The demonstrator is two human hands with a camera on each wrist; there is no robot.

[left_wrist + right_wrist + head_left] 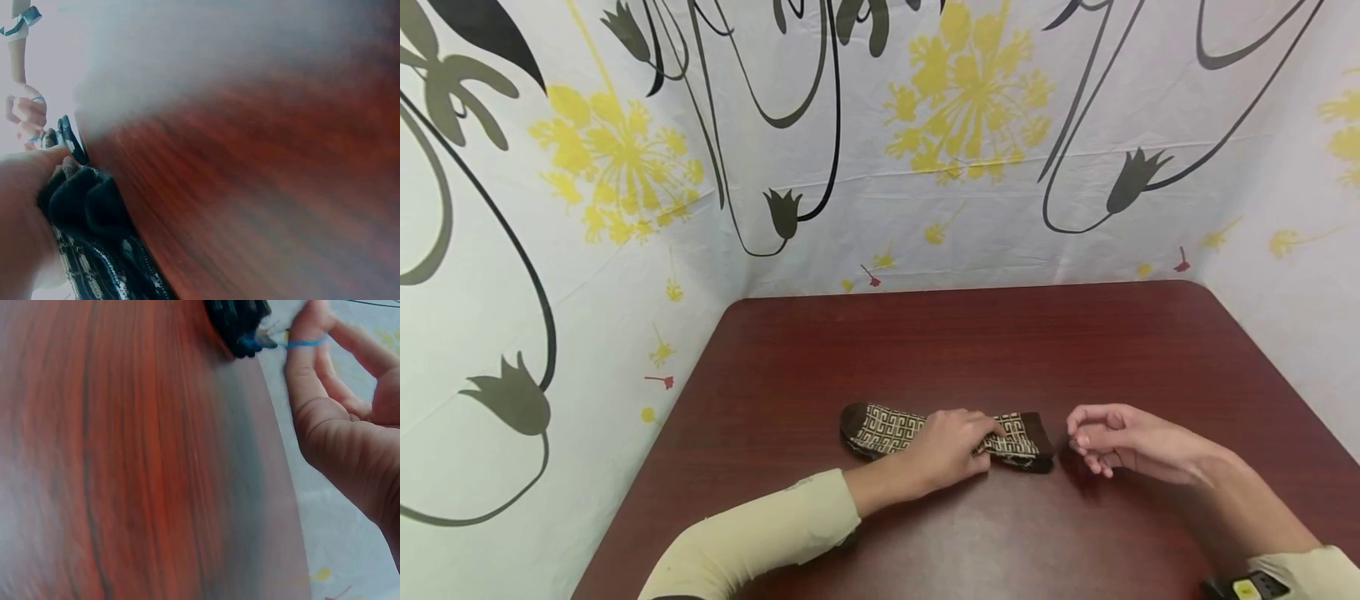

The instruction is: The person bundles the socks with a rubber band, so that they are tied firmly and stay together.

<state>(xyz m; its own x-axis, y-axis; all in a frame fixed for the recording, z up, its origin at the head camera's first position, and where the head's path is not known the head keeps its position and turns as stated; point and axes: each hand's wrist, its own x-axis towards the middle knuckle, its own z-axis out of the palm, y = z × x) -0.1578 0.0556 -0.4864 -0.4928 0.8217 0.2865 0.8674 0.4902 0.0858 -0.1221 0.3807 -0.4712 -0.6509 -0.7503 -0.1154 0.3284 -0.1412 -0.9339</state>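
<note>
Folded dark brown socks [887,429] with a cream maze pattern lie crosswise on the table. My left hand [947,446] reaches over their middle and grips them between thumb and fingers, covering part of the pattern. Dark fabric of the socks [87,206] bunches beside the left wrist in the left wrist view. Just off the socks' right end, my right hand [1138,442] hovers with fingers loosely bent. In the right wrist view, a thin blue band [306,342] crosses the fingers close to the dark sock end [234,325].
The dark red wood-grain table [970,350] has rounded far corners. White cloth walls [880,150] with yellow, grey and black flower prints stand behind it and along both sides. A wrist device [1251,586] sits at the right sleeve.
</note>
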